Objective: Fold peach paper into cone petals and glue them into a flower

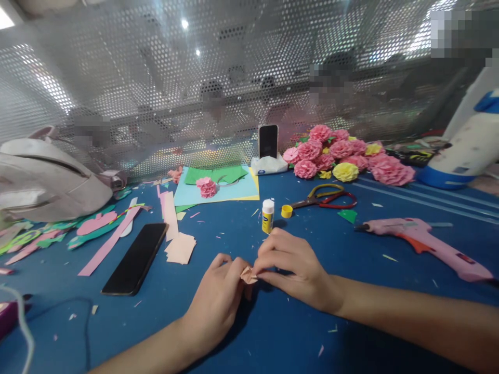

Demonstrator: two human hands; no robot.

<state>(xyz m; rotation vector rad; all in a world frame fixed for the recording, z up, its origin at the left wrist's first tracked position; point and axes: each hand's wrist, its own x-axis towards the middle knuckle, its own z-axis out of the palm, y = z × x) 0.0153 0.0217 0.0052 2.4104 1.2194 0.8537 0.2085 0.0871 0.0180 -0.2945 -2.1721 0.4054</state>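
Observation:
Between my two hands is a small crumpled piece of peach paper (248,276). My left hand (219,296) is closed around its left side, and the fingertips underneath are partly hidden. From the right, my right hand (293,267) pinches the paper's edge between thumb and fingers. Just beyond the right knuckles stands a glue stick (267,217) without its cap, and the yellow cap (286,211) sits beside it. Left of my hands lies a stack of peach paper pieces (181,248), with a peach strip (169,215) behind it.
A phone (135,258) lies at left; another phone (268,141) stands at the back. Scissors (323,200) and a pink glue gun (424,241) lie right, with pink paper flowers (310,149) behind. A bag (50,176) rests far left, and perforated metal (175,104) bounds the table's back.

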